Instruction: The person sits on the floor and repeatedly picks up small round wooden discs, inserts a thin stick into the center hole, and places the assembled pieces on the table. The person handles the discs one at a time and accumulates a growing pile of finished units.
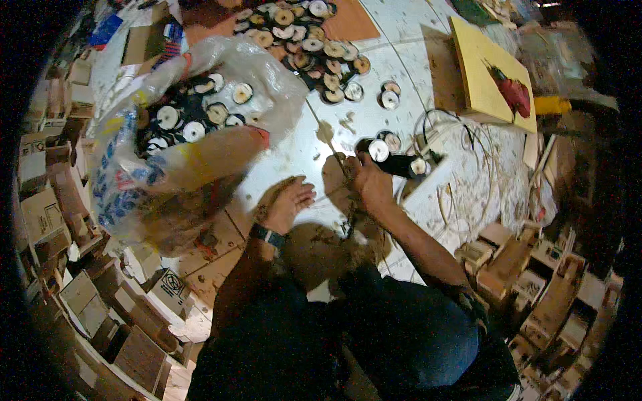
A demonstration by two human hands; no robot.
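Note:
My right hand [369,182] is closed round a thin brown stick-like tool [336,152] whose wider end points away from me; its exact kind is hard to make out. My left hand [289,206], with a dark watch on the wrist, hovers over or rests on the pale floor, fingers apart and holding nothing. Just beyond my right hand lie a white-faced disc [378,150] and a dark elongated object [400,164]. Left of my hands, a large clear plastic bag [200,164] with coloured print holds several round pieces with centre holes [194,131].
Many similar round pieces [311,45] lie heaped on an orange-brown sheet [351,21] at the far side. A yellow box [491,73] bearing a red tool picture stands far right, near tangled cable [468,144]. Small cardboard boxes [170,291] crowd both sides.

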